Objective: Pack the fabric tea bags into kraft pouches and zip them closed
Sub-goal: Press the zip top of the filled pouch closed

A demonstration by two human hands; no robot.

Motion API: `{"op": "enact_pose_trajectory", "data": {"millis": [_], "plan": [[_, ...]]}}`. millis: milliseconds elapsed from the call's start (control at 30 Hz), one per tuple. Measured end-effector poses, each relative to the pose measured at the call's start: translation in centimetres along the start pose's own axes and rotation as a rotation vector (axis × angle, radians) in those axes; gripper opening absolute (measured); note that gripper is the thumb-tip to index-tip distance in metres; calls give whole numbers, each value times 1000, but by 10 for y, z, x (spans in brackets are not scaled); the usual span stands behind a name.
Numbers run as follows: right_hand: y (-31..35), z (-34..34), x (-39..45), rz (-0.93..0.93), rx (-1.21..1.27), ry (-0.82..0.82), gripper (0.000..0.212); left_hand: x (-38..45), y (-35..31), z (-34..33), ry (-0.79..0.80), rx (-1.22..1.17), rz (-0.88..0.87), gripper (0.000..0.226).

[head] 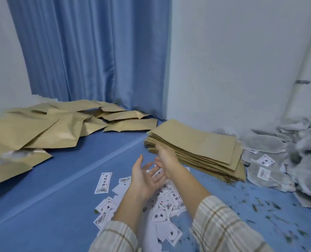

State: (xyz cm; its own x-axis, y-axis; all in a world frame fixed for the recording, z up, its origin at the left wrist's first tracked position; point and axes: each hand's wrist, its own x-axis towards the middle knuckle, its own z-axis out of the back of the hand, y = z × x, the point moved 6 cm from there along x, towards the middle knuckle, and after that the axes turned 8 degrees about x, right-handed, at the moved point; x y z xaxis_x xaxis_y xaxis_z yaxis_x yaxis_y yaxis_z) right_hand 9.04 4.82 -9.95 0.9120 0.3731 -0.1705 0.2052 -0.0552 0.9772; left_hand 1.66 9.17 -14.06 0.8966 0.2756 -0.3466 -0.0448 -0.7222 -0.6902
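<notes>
Paper labels litter blue surface under both hands. Left hand open, palm up, empty; right hand w/ loose fingers, empty, at near edge of flat kraft pouch stack. Grey tea bags heaped far right; filled pouches far left. Mid-left clear.

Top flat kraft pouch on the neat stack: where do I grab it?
Pinch the near-left corner of the top kraft pouch, coming from the left where the right hand is. It lies flat, and the stack's edges fan out there, so one sheet should peel free.
</notes>
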Motion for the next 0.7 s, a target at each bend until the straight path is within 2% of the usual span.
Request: {"op": "enact_pose_trajectory", "data": {"millis": [67, 100, 167, 233, 300, 367, 400, 433, 467, 533, 600, 700], "plan": [[2, 20, 10, 93, -160, -13, 34, 15, 11, -6, -13, 61, 20, 55], [6, 30, 18, 201, -279, -35, 36, 21, 14, -8, -11, 55, 26, 53], [27, 53, 29, 482, -711, -166, 44, 31, 19, -11, -1, 15, 35, 51], [36, 72, 39, 628, -1164, -286, 58, 39, 22, -12, -1, -9, 43, 49], [29, 96, 53, 518, -1416, -294, 76, 44, 24, -13, 9, -27, 51, 49], [12, 122, 61, 323, -1480, -252, 88, 46, 25, -14, 8, -48, 56, 49], [6, 130, 60, 299, -1513, -241, 87, 46, 25, -16, -3, -53, 51, 47], [4, 133, 55, 360, -1569, -243, 81, 46, 26, -18, -15, -41, 32, 44], [6, 132, 46, 524, -1626, -257, 68, 46, 28, -20, -30, 18, -3, 37], [18, 126, 14, 1016, -1638, -340, 32, 45, 29, -25, -70, 227, -105, 24], [15, 130, -20, 1435, -1508, -351, 24, 39, 30, -35, -64, 286, -162, 28], [4, 139, -64, 1721, -1379, -237, 16, 24, 28, -50, 48, 115, -154, 37]]}}
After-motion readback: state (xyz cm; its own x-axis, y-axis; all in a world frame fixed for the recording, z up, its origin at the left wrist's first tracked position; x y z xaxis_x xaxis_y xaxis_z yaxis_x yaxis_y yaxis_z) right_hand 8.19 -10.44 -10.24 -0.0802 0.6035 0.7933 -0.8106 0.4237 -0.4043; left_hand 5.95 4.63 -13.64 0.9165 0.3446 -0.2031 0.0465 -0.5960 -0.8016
